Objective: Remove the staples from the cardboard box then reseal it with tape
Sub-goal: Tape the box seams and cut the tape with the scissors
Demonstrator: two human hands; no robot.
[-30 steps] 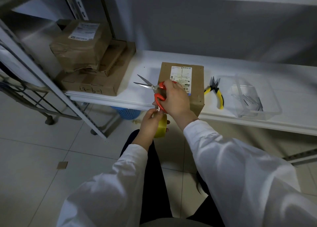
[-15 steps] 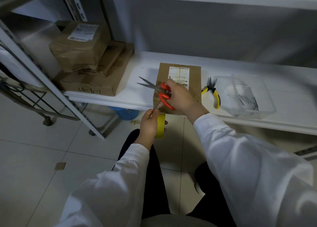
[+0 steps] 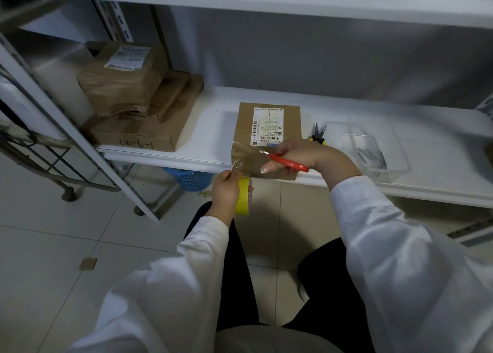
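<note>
A flat cardboard box (image 3: 266, 128) with a white shipping label lies on the white shelf (image 3: 208, 139), its near edge at the shelf's front. My left hand (image 3: 226, 192) holds a yellow-cored tape roll (image 3: 243, 196) just below that edge. A clear strip of tape (image 3: 241, 157) runs from the roll up onto the box's near end. My right hand (image 3: 301, 153) grips red-handled scissors (image 3: 288, 161) above the box's near right part, blades pointing left at the tape strip.
Yellow-handled pliers (image 3: 317, 135) lie right of the box, partly behind my right hand. A clear plastic tray (image 3: 378, 149) holding metal pieces sits further right. Stacked brown parcels (image 3: 138, 107) fill the shelf's left end. A blue basket (image 3: 193, 179) stands under the shelf.
My right hand has swung the scissors from the left of the box over to its near right part, and the blades have closed in toward the tape strip. The left hand keeps the roll.
</note>
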